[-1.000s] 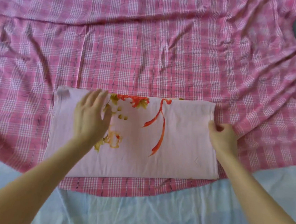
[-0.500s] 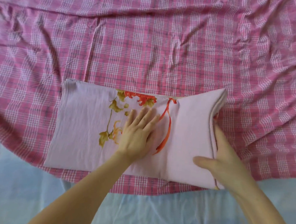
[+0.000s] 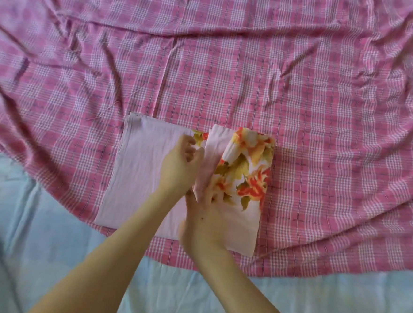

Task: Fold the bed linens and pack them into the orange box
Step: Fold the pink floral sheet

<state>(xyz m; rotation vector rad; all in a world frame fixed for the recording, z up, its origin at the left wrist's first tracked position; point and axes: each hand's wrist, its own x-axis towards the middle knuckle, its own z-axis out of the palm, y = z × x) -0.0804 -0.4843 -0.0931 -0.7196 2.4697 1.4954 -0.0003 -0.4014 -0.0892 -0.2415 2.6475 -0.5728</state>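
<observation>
Now R hand point(image 3: 204, 219) holds pink linen point(image 3: 139, 173) flap; L hand point(image 3: 179, 165) grip unclear.

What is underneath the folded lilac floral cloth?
The pink checked sheet lies under it, showing past every edge, and pale blue bedding lies nearer the person. Whatever sits directly beneath the cloth is covered.

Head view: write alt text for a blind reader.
A person's right hand holds the right end of a pale pink floral linen folded over its middle, where the left hand rests. It lies on a rumpled pink plaid sheet over pale blue bedding.
</observation>
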